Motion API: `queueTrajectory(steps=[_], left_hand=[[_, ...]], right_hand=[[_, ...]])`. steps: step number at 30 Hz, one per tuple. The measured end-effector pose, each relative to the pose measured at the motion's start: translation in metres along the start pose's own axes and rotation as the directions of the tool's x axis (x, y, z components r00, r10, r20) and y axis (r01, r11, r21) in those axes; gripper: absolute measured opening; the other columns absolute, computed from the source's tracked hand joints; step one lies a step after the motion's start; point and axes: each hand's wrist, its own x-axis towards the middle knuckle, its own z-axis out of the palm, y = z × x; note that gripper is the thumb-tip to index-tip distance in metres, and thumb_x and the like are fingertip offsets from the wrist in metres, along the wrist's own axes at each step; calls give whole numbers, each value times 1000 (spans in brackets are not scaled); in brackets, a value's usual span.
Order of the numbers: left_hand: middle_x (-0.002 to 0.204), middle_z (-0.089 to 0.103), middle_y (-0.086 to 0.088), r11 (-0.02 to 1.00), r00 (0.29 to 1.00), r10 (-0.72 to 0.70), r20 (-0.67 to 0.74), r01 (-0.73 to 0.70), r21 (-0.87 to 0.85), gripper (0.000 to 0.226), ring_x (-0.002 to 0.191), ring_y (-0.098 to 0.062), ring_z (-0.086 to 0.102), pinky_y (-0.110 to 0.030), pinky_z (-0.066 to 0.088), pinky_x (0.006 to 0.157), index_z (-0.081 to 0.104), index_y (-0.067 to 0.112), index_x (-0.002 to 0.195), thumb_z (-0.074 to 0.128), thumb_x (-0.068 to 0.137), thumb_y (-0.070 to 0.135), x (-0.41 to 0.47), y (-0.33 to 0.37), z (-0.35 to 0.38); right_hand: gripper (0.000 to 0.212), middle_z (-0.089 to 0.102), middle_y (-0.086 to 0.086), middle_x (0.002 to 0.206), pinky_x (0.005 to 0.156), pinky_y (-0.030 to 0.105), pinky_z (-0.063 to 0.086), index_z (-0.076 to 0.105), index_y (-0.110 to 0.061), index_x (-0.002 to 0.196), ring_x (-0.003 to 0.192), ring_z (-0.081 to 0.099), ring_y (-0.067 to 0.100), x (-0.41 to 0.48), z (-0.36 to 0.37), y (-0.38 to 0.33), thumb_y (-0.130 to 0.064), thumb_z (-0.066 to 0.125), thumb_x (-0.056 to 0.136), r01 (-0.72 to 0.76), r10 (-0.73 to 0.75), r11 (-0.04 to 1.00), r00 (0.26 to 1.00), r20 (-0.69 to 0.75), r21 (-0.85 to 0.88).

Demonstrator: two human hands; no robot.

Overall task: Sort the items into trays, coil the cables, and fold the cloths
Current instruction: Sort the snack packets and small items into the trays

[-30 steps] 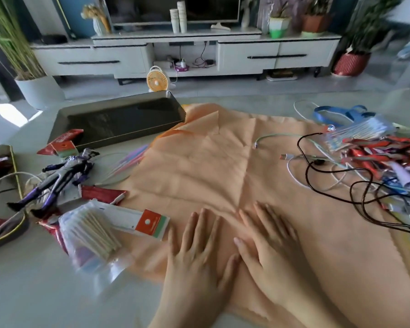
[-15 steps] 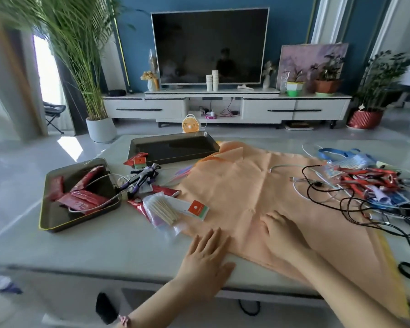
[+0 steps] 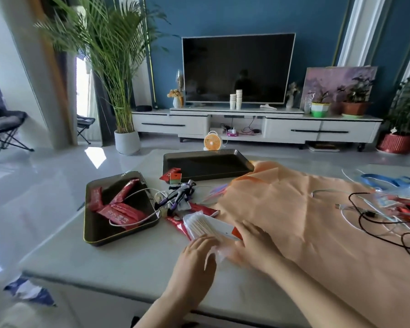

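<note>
head view. i count two dark trays on the table (image 3: 128,261). the near tray (image 3: 97,230) is on the left and the far tray (image 3: 211,165) is behind it, a bit to the right. the near tray holds red packets (image 3: 121,212), at least four that i can make out, and one white cable (image 3: 140,190) loops over them and out the side. the far tray has nothing lying inside that i can see. one toy figure (image 3: 178,194) lies between the trays, tipped on its side. one big orange cloth (image 3: 294,221) is spread flat on the right half of the table, with creases in it. a pile of cables and red bits sits on its far right side, with one black cable (image 3: 371,214) looping across.

i see two hands, both low in the middle. the left hand (image 3: 197,255) reaches forward, back up, with its fingers at the near end of one clear bag of cotton sticks (image 3: 199,224). it is blurry, so i can't tell if it pinches the bag or only touches it. the right hand (image 3: 255,245) lies just beside it with fingers spread and straight, holding nothing, resting on the bag's right side at the cloth's edge.

the bag is see-through, full of pale sticks, and lies on the table just left of the cloth, on top of a red packet.
</note>
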Motion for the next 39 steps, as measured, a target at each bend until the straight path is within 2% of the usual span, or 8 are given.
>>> queueTrajectory(steps=[5,13,19,24,28,33,36,39], left_hand=[[132,54,7,1000,999,-17,-43,17,-3,36,125,-8,45,-15,28,103,57,19,126,51,91,12,28,-12,-8],[129,58,0,991,986,-115,-119,105,-83,39,125,-17,48,-27,32,108,60,11,122,51,86,-1,70,-21,3],[132,55,2,982,987,-120,-106,102,-157,42,114,-21,55,-39,41,99,56,15,126,51,86,4,109,-18,12],[121,58,-1,912,966,-250,-65,212,-350,37,101,-26,63,-43,49,91,58,15,121,47,88,4,129,-33,16],[113,64,2,882,958,-282,-48,239,-407,32,95,-21,65,-40,50,89,61,20,116,47,90,8,142,-45,15],[111,62,10,893,957,-285,-56,245,-377,30,102,-12,59,-31,48,90,63,22,111,46,92,8,148,-63,19],[113,60,10,892,961,-276,-36,242,-383,31,103,-13,59,-32,47,91,62,22,113,46,92,7,153,-70,19],[116,59,10,913,969,-248,-25,225,-341,32,107,-12,57,-31,46,94,62,21,115,45,93,7,149,-77,16]], right_hand=[[53,48,0,133,99,32,37,41,-29,136,118,49,24,11,0,4,-44,54,87,-8,4,999,998,-60,-53],[22,62,1,98,72,18,45,66,-12,98,85,58,17,23,-51,34,0,64,80,93,-19,952,969,-245,292],[23,56,7,72,36,14,43,61,-6,97,46,54,15,80,-93,44,11,52,84,-106,464,475,874,-146,873],[15,51,6,55,29,11,31,56,-5,73,29,47,5,143,-85,54,0,53,86,-259,672,206,739,56,944],[13,55,16,77,27,12,33,53,2,97,29,48,8,201,-73,57,5,43,89,-266,729,35,666,158,963],[25,58,12,93,40,19,50,51,-6,116,45,57,16,261,-64,40,-11,58,92,-178,726,76,685,68,981],[60,54,7,106,36,19,48,28,-17,145,59,62,21,275,-60,35,-28,57,93,-231,615,309,789,-8,923],[61,46,3,113,29,15,32,23,-20,147,49,63,14,269,-54,43,-18,53,94,-279,558,521,827,-74,807]])
